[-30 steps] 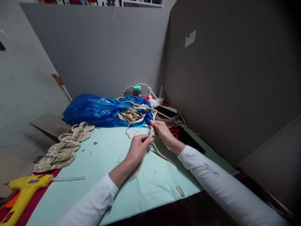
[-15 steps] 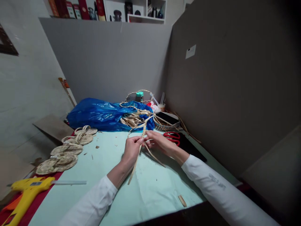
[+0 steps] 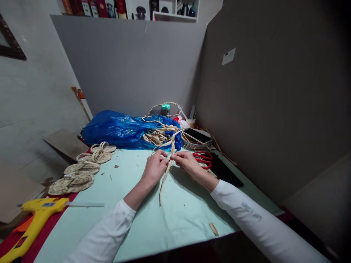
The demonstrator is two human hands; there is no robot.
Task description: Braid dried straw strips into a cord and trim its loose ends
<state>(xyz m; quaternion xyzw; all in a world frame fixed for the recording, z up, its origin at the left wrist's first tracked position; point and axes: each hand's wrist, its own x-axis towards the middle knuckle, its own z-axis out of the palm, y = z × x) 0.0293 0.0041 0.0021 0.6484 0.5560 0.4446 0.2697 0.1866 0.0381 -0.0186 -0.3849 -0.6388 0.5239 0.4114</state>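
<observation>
A pale straw braid (image 3: 173, 144) runs down from the mouth of a blue plastic bag (image 3: 117, 129) to my two hands at the middle of the table. My left hand (image 3: 154, 166), fingers bent inward, is closed at the lower end of the braid. Close beside it, my right hand (image 3: 188, 163) pinches the braid between thumb and fingers. One long loose strand (image 3: 163, 186) hangs below my hands towards the front. More dry straw (image 3: 156, 137) shows in the bag's opening.
Woven straw sandals (image 3: 72, 182) lie at the left behind a yellow glue gun (image 3: 41, 212). Red-handled scissors (image 3: 203, 159) and a black flat object (image 3: 225, 170) are right of my hands; a phone (image 3: 197, 135) rests on a round basket.
My hands have come closer together at the braid. The strand that stuck out to the right below them no longer shows there. The view has shifted slightly.
</observation>
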